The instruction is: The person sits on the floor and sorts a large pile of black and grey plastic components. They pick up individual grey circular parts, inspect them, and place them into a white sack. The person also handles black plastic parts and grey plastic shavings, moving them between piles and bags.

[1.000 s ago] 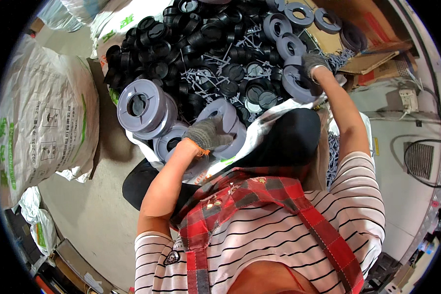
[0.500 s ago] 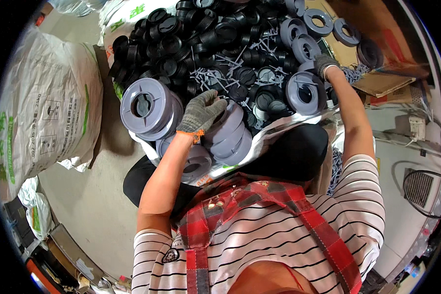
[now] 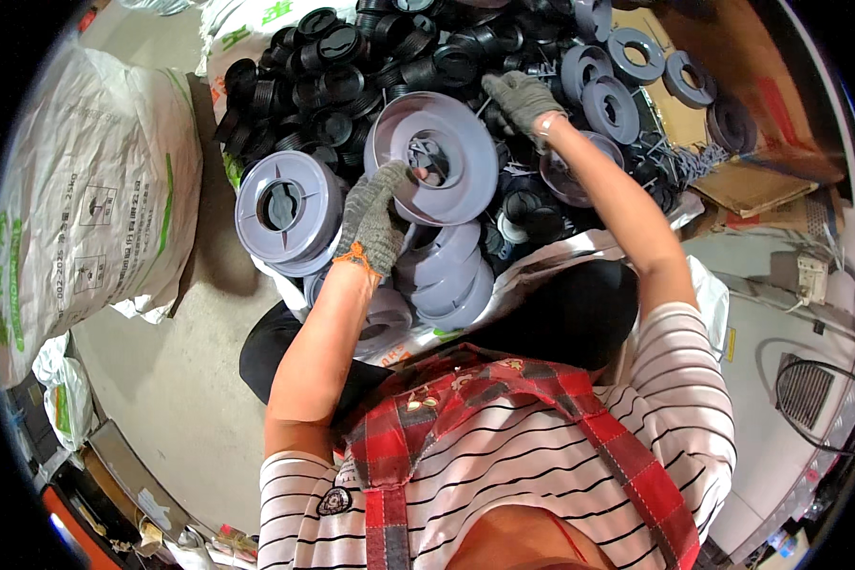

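Note:
My left hand (image 3: pixel 370 214), in a grey knit glove with an orange cuff, grips a wide grey plastic ring (image 3: pixel 472 152) by its near left side. A bare fingertip shows at the ring's centre hole, over small grey pieces. My right hand (image 3: pixel 524 103), also gloved, reaches over the pile just beyond the ring's right side. Its fingers are drawn together near a thin grey piece; what they hold is too small to make out. Stacked grey rings (image 3: pixel 451 285) lie below the held one, and another stack (image 3: pixel 247 214) stands to its left. Black threaded caps (image 3: pixel 342 85) are heaped behind.
More grey rings (image 3: pixel 636 55) lie at the far right by an open cardboard box (image 3: pixel 746 176). Small grey cross-shaped sticks (image 3: pixel 689 161) are scattered there. A large white woven sack (image 3: pixel 95 199) stands at left. A pale grey machine casing (image 3: pixel 760 332) is at right.
My left hand has gripped a grey ring, which now sits over the pile. My right hand has moved left from the rings near the box to beside the held ring.

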The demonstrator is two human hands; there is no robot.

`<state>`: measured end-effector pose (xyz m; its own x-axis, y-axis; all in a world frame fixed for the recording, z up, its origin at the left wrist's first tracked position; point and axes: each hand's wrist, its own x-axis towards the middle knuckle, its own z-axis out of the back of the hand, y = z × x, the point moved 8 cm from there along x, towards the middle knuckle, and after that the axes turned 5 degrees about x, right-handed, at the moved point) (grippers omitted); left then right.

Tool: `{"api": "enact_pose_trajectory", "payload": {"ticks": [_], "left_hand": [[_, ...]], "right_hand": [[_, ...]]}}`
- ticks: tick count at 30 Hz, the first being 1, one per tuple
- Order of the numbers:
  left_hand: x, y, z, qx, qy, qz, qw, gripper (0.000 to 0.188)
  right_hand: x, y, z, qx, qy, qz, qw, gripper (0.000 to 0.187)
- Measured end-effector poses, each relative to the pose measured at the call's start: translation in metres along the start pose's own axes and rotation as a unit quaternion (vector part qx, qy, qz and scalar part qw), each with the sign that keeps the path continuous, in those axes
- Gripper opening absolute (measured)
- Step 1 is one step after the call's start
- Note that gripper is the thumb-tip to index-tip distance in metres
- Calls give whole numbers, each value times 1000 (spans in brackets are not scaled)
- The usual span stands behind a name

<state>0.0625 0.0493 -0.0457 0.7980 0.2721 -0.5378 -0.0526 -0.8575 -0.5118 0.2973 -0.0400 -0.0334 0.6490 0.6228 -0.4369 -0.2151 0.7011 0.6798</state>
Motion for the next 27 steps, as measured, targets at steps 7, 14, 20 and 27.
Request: {"api": "enact_pose_trajectory", "payload": {"ticks": [7, 14, 20, 27], "left_hand": [[-13, -39, -5, 217, -127, -101, 963, 41], [-12, -35, -15, 286, -91, -157, 941, 45], [-11, -5, -28, 242, 10, -74, 967, 28], [-9, 7, -12, 242, 101, -186, 947, 16]], "right_hand": [[67, -96, -20, -262, -167, -101, 945, 48], [31, -90, 24, -356, -100, 43, 928, 29], [-79, 24, 35, -162, -160, 231, 946, 27], [-137, 89, -26, -138, -50, 242, 959, 63]]}}
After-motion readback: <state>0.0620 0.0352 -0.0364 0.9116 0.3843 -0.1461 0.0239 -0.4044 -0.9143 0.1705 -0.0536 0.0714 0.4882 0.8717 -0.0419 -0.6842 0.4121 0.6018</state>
